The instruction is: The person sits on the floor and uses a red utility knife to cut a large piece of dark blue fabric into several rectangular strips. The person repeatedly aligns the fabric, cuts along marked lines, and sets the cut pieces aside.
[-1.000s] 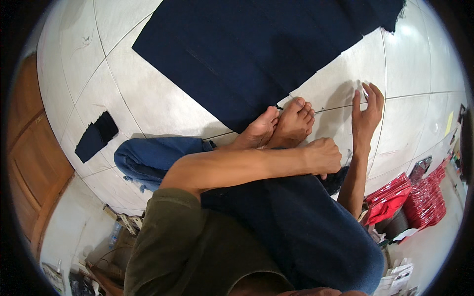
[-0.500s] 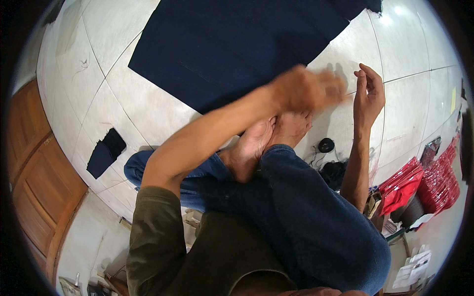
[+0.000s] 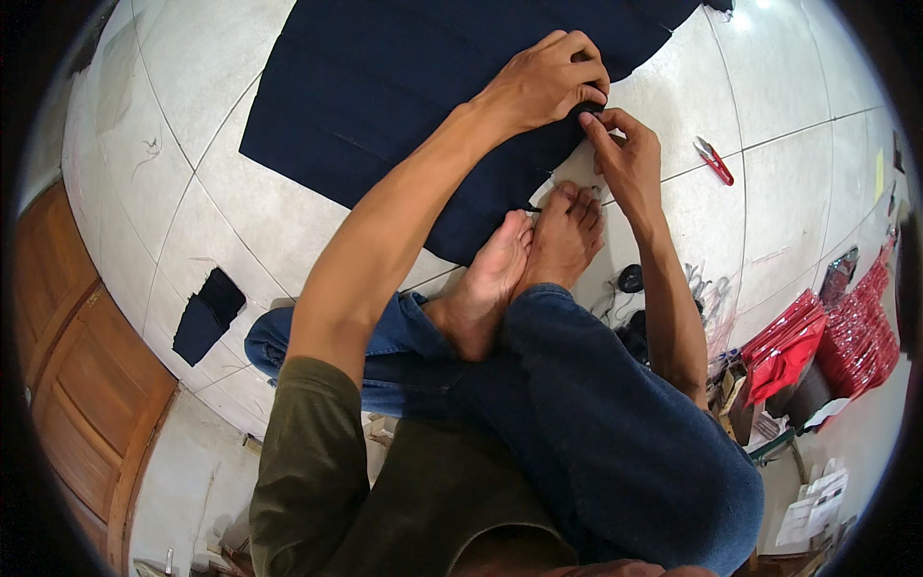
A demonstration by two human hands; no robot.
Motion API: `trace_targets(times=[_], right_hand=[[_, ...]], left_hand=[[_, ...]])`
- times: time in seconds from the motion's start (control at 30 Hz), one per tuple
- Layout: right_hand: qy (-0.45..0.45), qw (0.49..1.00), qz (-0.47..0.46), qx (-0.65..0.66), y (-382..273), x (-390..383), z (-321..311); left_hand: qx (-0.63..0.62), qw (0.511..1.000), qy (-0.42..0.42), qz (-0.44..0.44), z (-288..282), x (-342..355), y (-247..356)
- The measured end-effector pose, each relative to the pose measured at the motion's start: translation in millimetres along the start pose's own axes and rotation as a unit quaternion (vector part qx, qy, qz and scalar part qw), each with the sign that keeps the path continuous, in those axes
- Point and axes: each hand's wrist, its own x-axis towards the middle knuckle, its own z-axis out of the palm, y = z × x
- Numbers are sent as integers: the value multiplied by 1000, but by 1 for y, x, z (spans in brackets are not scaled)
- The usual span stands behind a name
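A large dark navy cloth [image 3: 375,115] lies on the tiled floor [image 3: 769,212], in front of my crossed, bare feet [image 3: 562,240]. My left hand [image 3: 553,82] is curled closed on its right edge, back of the hand upward. Just beside it, my right hand [image 3: 625,149] pinches the same dark edge between thumb and forefinger, the fingertips partly hidden. To the right of that hand, red-handled thread snips [image 3: 714,161] lie on the tiles.
A small navy cloth piece [image 3: 207,317] lies at left, near a wooden door [image 3: 96,385]. Right of my legs are a black spool [image 3: 630,278], tangled threads [image 3: 702,293], shiny red packages [image 3: 856,337] and assorted clutter along the wall.
My left hand has swung up from beside my feet onto the cloth's edge. My right hand has moved left to join it, and the red snips now show on the floor.
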Motion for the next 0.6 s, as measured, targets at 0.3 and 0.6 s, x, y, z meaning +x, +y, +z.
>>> trace_targets(times=[0.3,0.6], right_hand=[[151,951,-232,-140,10,-11,27],[84,980,35,175,-9,5,18]], left_hand=[[-46,990,107,-74,3,-9,4],[-43,991,108,-63,1,-12,2]])
